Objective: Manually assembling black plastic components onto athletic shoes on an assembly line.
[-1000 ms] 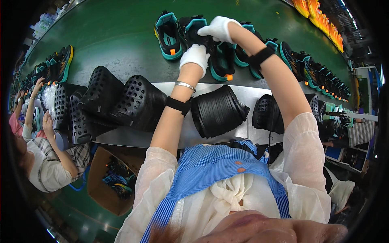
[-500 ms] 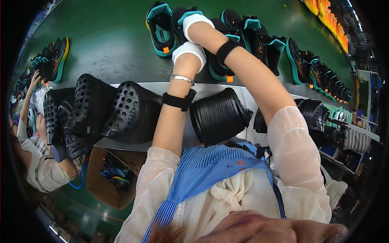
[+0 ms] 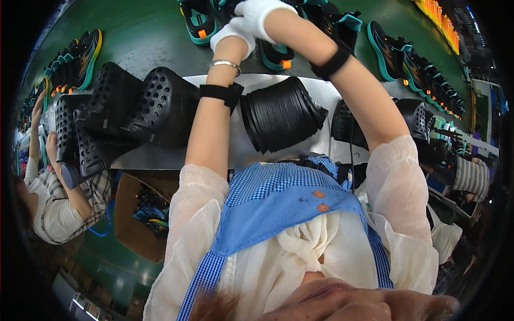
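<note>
Both my hands wear white gloves and meet at the upper edge, over a row of black shoes with teal collars and orange heel tabs. My left hand (image 3: 233, 38) sits low, beside a black shoe (image 3: 223, 6); its fingers are hidden behind the other hand. My right hand (image 3: 259, 16) lies across the top of it, its fingers bent toward the same shoe and touching or overlapping the left glove. What the fingers grip, if anything, I cannot make out. Left of them stands another black-and-teal shoe (image 3: 198, 20), and just below right rests a shoe heel (image 3: 277, 55).
Below my forearms, a metal ledge (image 3: 235, 155) carries a black stack of thin curved pieces (image 3: 281, 115) and black perforated moulded pieces (image 3: 163, 104). More shoes line the green table (image 3: 144, 37) at left and right (image 3: 412, 67). A co-worker (image 3: 59, 198) sits at left beside a cardboard box (image 3: 134, 230).
My right hand has come left from the shoes and now overlaps my left hand. The whole view has shifted, so the shoes and hands sit higher in the picture.
</note>
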Demonstrator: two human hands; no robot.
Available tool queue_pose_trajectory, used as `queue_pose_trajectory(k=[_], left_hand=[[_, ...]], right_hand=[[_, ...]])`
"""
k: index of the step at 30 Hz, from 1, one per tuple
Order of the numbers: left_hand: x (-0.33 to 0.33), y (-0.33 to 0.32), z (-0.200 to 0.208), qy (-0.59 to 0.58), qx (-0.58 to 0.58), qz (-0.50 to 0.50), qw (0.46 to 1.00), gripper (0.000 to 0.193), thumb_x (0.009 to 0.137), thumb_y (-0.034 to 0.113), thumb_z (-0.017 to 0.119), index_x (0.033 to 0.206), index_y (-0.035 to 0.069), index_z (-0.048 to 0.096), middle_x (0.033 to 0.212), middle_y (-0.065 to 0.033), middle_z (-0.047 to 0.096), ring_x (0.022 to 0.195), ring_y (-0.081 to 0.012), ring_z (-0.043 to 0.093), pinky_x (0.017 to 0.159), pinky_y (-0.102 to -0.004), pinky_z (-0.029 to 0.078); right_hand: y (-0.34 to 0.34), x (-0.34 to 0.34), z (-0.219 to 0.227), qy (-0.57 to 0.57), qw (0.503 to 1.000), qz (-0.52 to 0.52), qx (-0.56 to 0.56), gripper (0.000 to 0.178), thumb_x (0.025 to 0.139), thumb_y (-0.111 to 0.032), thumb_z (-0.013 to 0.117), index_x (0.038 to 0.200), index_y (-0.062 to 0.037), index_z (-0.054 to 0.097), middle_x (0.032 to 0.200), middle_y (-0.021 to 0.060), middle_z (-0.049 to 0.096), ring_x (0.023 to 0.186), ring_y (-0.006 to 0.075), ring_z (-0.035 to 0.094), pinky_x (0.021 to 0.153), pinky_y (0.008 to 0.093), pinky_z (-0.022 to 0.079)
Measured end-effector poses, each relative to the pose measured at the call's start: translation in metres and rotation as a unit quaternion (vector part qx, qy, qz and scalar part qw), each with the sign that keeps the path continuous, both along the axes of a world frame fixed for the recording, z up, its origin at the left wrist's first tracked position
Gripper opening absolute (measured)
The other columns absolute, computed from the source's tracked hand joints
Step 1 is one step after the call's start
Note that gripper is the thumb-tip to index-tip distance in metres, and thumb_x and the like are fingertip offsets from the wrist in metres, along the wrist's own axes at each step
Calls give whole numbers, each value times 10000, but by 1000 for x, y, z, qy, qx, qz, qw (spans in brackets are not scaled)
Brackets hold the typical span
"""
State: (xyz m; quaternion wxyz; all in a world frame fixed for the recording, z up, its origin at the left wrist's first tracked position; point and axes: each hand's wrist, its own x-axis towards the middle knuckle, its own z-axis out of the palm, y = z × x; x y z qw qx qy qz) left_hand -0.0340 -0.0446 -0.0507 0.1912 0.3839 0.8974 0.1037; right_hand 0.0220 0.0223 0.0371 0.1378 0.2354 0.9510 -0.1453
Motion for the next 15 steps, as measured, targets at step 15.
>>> queue_pose_trajectory(k=[15], left_hand=[[63,-110,43,-8,180,52,982,385,836,411,556,993,64,608,1021,-131,621,885,-297,618,774,-387,487]], right_hand=[[-89,173,-51,328,923,199,24,371,714,-369,649,1041,-192,638,1153,88,548,1074,323,486,894,448,392]])
